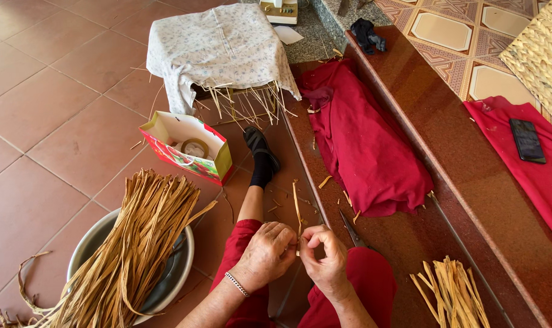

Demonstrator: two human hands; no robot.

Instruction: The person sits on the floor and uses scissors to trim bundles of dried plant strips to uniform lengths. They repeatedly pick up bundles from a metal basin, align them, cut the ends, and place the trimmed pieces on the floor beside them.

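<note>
My left hand (265, 252) and my right hand (324, 260) meet above my lap, both pinching the lower end of one thin tan straw strip (296, 208) that stands upright between the fingertips. A bracelet is on my left wrist. My legs in red trousers stretch out, a black sock (261, 159) on the far foot. A pair of scissors (350, 230) lies on the red stone step just right of my right hand.
A metal basin (180, 267) holds a big bundle of long straw (133, 243) at lower left. A small open gift box with a tape roll (194, 147) sits beyond it. Red cloth (367, 146), cut straw pieces (452, 294), a phone (527, 140) and a cloth-covered stool (218, 45) are around.
</note>
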